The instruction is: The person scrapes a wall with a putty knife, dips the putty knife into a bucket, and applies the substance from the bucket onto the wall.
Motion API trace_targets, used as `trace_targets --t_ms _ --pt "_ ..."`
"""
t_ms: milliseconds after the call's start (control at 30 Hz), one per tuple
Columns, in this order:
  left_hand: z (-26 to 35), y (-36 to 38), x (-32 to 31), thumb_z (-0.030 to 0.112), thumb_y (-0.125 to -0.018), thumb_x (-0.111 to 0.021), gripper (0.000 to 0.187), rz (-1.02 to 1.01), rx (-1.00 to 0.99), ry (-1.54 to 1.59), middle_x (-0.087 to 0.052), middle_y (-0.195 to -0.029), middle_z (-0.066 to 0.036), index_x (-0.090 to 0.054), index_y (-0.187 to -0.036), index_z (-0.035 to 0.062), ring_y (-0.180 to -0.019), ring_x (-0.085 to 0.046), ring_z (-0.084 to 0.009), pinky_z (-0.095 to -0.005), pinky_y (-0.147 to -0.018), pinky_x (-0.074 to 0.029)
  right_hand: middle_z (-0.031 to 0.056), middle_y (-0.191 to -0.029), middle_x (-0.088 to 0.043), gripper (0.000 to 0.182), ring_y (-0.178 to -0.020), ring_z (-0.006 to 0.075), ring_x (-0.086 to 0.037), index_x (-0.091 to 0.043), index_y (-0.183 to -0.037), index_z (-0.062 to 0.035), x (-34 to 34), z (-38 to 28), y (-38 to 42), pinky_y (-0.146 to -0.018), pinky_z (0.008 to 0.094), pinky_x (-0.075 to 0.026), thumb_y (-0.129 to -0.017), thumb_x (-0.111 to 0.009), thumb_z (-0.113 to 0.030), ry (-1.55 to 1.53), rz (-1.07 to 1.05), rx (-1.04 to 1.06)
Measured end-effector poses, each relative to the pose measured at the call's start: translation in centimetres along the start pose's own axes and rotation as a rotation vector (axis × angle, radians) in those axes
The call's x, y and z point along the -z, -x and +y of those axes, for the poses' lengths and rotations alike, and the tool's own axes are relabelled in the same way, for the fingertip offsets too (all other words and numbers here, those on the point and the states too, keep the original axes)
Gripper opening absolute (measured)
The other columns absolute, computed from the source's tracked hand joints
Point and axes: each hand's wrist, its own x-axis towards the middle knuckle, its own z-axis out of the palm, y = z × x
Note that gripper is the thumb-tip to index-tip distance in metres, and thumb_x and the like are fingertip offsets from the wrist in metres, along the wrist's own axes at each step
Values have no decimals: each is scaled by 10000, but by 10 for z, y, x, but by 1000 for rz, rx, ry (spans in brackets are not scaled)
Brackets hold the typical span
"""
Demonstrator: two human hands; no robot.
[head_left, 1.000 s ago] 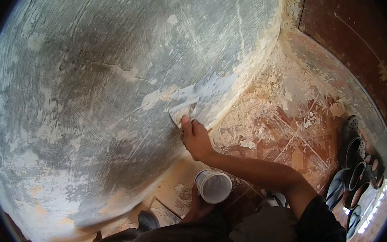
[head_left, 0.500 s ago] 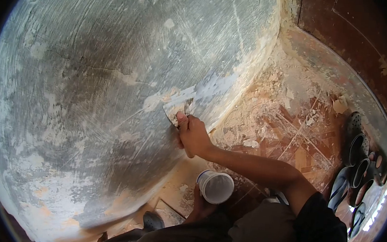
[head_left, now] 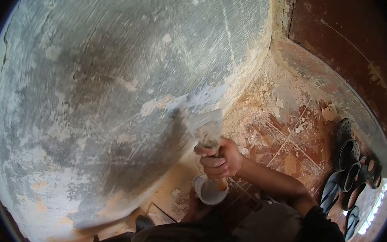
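My right hand point(head_left: 221, 160) is wrapped round the handle of a putty knife point(head_left: 205, 122), which has pale filler caked on its blade. The blade points up, away from my body, and looks slightly blurred. Just below that fist is a white plastic tub point(head_left: 210, 196), its mouth turned toward me and partly covered by the hand. My left hand point(head_left: 194, 207), in shadow, holds the tub from its left side. Behind the knife stands a scraped grey wall point(head_left: 115, 69) with a whitish patch of filler point(head_left: 204, 97) near its base.
Flaking debris point(head_left: 267, 106) lies along the wall's foot and over the patterned red-brown floor point(head_left: 291, 151). Several dark clogs and slippers point(head_left: 347, 156) sit at the right. A brown panel point(head_left: 345, 46) borders the corner at upper right. My clothed legs point(head_left: 166, 237) are at the bottom.
My right hand has come away from the wall, moving right and down with the putty knife to just above the tub. The blade has turned upward. The view has shifted slightly.
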Motion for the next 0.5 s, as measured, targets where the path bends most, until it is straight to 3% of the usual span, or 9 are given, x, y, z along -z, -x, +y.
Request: trace_targets --t_ms 67,167,200,300,500 --pt "3 11 -24 538 -996 -390 585 6 -37 -7 -575 -1296 -141 -491 -1344 79 -1208 -567 -296 -479 -1058 -452 -41 -543 -394 234 -396 88 -379 -448 -830 -140 -3 -11 1 -370 263 -309 -942 -452 -345 -59 -205 -17" --pt "5 11 -22 553 -988 -393 607 -3 -40 7 -563 -1317 -147 -485 -1353 77 -1224 -558 -299 -488 -1057 -453 -28 -569 -416 284 -432 96 -405 -449 -840 -133 -6 -18 -5 -425 272 -350 -960 -455 -390 91 -72 104" --pt "6 9 -18 566 -981 -399 621 -20 -41 -6 -554 -1332 -144 -480 -1360 81 -1232 -553 -299 -491 -1059 -450 -4 -604 -429 359 -480 124 -420 -449 -837 -126 -10 -19 -9 -498 289 -388 -1003 -438 -444 142 -1 179" --pt "6 2 -11 595 -963 -415 655 -49 -36 -37 -531 -1369 -133 -467 -1381 93 -1251 -538 -298 -498 -1065 -441 12 -625 -422 425 -499 149 -392 -447 -842 -122 -28 -20 -30 -522 291 -383 -1027 -408 -503 355 485 367" --pt "5 9 -9 602 -959 -423 657 -15 11 -40 -524 -1383 -118 -457 -1395 111 -1279 -512 -297 -502 -1079 -419 44 -636 -478 495 -525 178 -483 -413 -817 -79 14 -5 -84 -521 357 -450 -1003 -479 -533 782 723 479"
